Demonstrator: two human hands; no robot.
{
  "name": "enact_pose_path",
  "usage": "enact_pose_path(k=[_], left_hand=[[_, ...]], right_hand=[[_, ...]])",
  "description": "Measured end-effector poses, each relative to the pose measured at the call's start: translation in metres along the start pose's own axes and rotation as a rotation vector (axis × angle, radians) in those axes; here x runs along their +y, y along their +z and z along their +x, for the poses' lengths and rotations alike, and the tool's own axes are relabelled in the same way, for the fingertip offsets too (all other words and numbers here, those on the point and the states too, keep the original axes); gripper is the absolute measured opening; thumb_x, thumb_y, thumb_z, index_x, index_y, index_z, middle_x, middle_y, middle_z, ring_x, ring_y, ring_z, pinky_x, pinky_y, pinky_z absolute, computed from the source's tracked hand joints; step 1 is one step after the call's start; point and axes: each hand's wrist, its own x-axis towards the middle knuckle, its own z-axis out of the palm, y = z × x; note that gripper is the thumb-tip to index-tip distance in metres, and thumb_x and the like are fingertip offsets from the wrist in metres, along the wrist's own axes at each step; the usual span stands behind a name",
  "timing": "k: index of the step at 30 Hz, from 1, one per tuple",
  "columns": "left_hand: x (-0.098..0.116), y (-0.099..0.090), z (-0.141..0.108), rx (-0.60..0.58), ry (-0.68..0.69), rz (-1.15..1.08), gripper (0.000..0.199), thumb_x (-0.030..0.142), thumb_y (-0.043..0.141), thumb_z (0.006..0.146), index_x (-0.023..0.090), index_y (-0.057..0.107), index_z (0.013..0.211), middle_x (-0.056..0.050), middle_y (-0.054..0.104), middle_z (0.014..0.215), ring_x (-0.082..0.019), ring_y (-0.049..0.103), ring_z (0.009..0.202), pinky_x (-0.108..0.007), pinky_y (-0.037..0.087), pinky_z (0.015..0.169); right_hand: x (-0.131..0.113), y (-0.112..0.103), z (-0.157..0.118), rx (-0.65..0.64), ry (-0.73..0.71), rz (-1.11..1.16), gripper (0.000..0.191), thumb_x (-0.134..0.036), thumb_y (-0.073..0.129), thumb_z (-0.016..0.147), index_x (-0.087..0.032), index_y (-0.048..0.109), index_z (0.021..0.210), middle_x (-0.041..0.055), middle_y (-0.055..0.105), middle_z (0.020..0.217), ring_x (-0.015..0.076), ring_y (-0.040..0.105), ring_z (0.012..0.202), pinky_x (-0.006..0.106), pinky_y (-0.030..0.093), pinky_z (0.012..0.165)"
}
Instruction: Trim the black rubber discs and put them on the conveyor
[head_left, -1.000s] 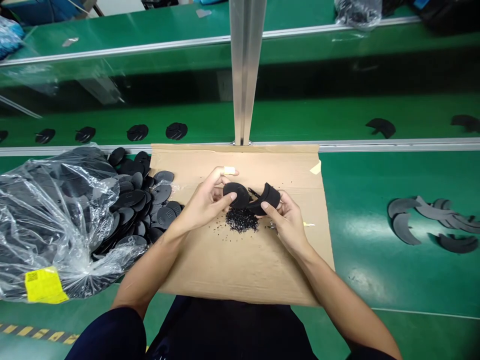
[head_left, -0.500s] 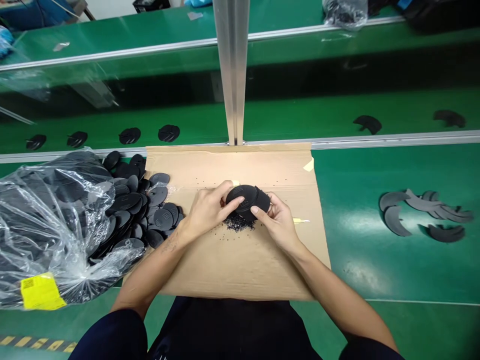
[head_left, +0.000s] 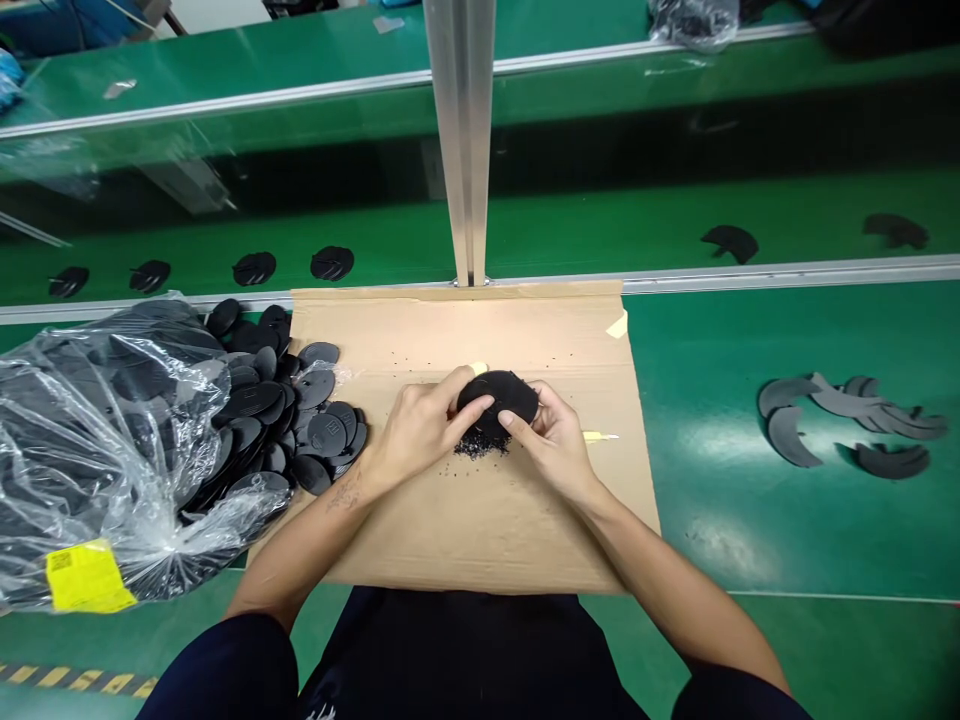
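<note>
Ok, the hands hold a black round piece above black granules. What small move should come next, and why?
Probably tap the black round piece with the right hand: it sits above the black granules on the cardboard sheet, so loose grains would fall there, away from the piled discs.

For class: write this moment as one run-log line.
left hand: holds black disc | right hand: holds black disc | below: black granules on cardboard sheet

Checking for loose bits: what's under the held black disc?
Black granules lie on the cardboard below it; the spot right beneath is hidden by the disc, left hand and right hand.
</note>
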Motion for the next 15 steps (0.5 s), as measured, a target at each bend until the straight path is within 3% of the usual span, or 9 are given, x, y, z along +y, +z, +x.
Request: enact_pose_path(k=[9,15], left_hand=[[0.0064,0.0034,-0.0031,0.007,0.035,-0.052,0.039,0.047,0.047,0.106,0.015,0.067,0.117,0.005,0.056,0.057,-0.007,0.052,0.047,-0.017,0.038,0.05],[0.008,0.0066,-0.0044,0.063,0.071,-0.035,0.035,0.044,0.048,0.106,0.014,0.066,0.114,0.003,0.062,0.06,-0.007,0.055,0.048,-0.017,0.04,0.05]], right_hand=[[-0.0051,0.0005,-0.0009,0.101,-0.047,-0.115,0.054,-0.068,0.08,0.074,-0.021,0.053,0.077,-0.0057,0.045,0.067,0.0093,0.039,0.06,0.023,0.034,0.053],[-0.0064,0.0013,-0.0028,0.131,-0.084,-0.159,0.052,-0.068,0.079,0.075,-0.022,0.054,0.078,-0.0051,0.046,0.068,0.0106,0.04,0.061,0.024,0.036,0.054]])
